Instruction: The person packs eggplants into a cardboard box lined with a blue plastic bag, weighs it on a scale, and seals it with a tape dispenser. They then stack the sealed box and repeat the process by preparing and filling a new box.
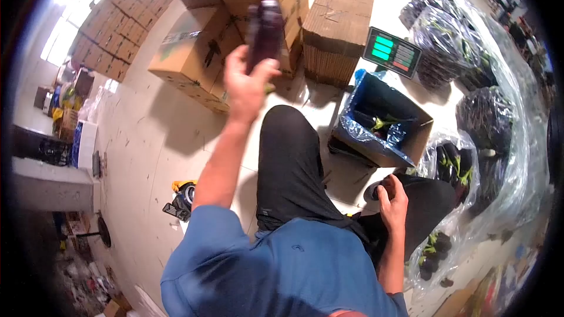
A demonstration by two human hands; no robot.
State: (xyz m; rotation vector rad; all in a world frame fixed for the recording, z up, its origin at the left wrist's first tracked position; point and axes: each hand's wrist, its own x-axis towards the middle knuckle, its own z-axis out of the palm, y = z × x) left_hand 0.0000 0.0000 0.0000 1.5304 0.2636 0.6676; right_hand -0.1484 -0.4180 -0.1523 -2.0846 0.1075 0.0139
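Glossy skins, dull cardboard, crinkled plastic.
The eggplants (264,26) in my left hand (247,85) are smooth, shiny dark purple. The cardboard boxes (338,23) are matt, rough brown. The box liner (361,91) is glossy blue plastic, the bags (505,111) clear shiny film, and my trousers (288,164) matt black cloth.

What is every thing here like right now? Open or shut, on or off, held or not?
left hand: raised, shut around the eggplant
eggplant: held upright in the air
right hand: resting on the knee, fingers curled
lined box: open, a few eggplants inside
scale display: on, lit green
clear bag: open, eggplants inside
cardboard stack: folded flat
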